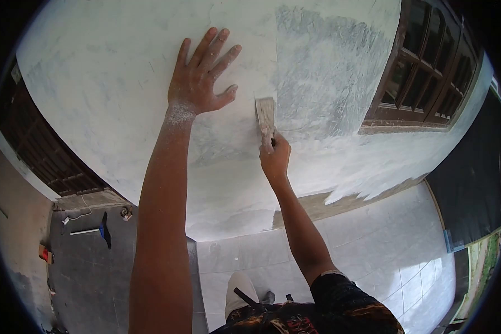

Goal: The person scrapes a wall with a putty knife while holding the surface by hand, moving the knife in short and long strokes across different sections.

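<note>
My left hand (197, 83) lies flat on the white-smeared wall (122, 67), fingers spread, with white dust on its wrist and fingertips. Lower and to the right, my right hand (276, 155) is wrapped round the handle of a putty knife (266, 116). The knife points upward, its broad, whitish-coated blade against the wall. Its top edge sits beside the border between a smoother white area and a rougher grey patch (328, 67).
A brown wooden window (423, 67) is at upper right, and a dark wooden door (44, 145) at left. A blue-and-black broom-like tool (104, 229) lies on the dark floor (83, 278). Pale tiles (362, 245) run below the wall; black sheeting (467, 172) hangs at right.
</note>
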Demonstrator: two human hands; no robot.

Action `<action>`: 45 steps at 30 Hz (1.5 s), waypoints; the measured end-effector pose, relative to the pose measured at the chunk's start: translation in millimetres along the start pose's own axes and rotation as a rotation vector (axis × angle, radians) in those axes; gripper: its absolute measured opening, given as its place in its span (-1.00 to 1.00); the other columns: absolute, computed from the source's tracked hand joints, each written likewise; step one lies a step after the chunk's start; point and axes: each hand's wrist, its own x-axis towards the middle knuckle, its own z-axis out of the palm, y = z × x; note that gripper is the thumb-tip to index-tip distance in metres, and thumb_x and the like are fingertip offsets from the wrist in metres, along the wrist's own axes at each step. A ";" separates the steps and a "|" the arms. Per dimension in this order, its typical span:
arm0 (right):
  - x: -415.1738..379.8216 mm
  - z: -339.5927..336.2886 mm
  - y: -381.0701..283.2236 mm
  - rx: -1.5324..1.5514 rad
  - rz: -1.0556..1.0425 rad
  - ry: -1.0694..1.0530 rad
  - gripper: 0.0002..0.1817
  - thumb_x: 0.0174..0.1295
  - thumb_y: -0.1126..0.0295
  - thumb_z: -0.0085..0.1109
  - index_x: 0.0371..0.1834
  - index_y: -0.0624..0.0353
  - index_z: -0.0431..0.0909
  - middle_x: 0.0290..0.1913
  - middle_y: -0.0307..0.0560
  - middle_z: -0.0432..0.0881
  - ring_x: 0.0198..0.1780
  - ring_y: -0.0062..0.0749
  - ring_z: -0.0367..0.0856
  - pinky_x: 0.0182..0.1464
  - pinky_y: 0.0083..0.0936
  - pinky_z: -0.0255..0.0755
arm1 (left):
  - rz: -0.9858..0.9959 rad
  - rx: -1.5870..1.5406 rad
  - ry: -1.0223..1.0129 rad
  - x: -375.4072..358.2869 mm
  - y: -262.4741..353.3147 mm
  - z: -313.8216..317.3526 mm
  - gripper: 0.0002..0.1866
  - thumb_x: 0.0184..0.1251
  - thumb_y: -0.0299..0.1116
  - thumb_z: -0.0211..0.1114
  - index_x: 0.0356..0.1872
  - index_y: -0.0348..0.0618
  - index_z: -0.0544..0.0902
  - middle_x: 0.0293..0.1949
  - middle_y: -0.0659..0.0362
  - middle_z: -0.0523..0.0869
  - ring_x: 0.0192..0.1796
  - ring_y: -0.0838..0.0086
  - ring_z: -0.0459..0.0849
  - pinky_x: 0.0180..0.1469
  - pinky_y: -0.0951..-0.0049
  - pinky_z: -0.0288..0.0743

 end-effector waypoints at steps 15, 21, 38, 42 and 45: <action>-11.9 -4.4 2.9 -0.119 0.110 -0.059 -0.43 0.48 0.01 0.10 -0.39 0.43 0.57 -0.67 0.10 0.42 -0.57 -0.36 0.30 -0.44 -0.28 0.29 | -0.005 0.046 -0.025 -0.5 -2.9 0.3 -0.05 0.07 0.24 0.38 0.54 0.45 0.19 0.63 0.35 0.03 0.65 0.47 -0.06 0.61 -0.13 -0.13; -13.1 -3.9 -1.5 -0.068 0.128 -0.044 -0.45 0.49 0.04 0.09 -0.37 0.43 0.59 -0.66 0.15 0.44 -0.60 -0.23 0.29 -0.44 -0.25 0.28 | -0.016 0.037 -0.038 -0.8 -1.0 -0.7 -0.05 0.07 0.23 0.38 0.54 0.45 0.20 0.63 0.36 0.02 0.65 0.47 -0.07 0.62 -0.12 -0.15; 3.5 -0.8 18.7 0.064 0.147 -0.021 -0.48 0.44 0.09 0.18 -0.44 0.43 0.53 -0.70 0.09 0.36 -0.62 -0.31 0.26 -0.48 -0.26 0.24 | -0.003 -0.089 0.037 -0.4 -1.3 -3.6 -0.06 -0.01 0.01 0.48 0.50 0.36 0.29 0.60 0.27 0.13 0.64 0.37 0.03 0.57 -0.20 -0.08; -10.0 -5.6 44.2 -0.002 0.088 -0.035 -0.57 0.49 0.16 0.07 -0.52 0.19 0.41 -0.73 -0.33 0.32 -0.74 -0.67 0.30 -0.72 -0.59 0.16 | 0.009 -0.106 0.050 -3.3 -2.2 0.5 -0.09 0.01 -0.02 0.46 0.50 0.33 0.31 0.60 0.26 0.13 0.64 0.36 0.04 0.57 -0.19 -0.08; -6.2 -12.7 25.5 0.051 0.278 -0.050 -0.60 0.44 0.25 0.15 -0.44 0.41 0.50 -0.70 -0.02 0.32 -0.60 -0.38 0.26 -0.49 -0.31 0.23 | 0.010 -0.119 0.040 -3.0 -2.6 -3.0 -0.11 0.02 -0.03 0.45 0.49 0.31 0.34 0.60 0.26 0.14 0.63 0.36 0.05 0.57 -0.17 -0.08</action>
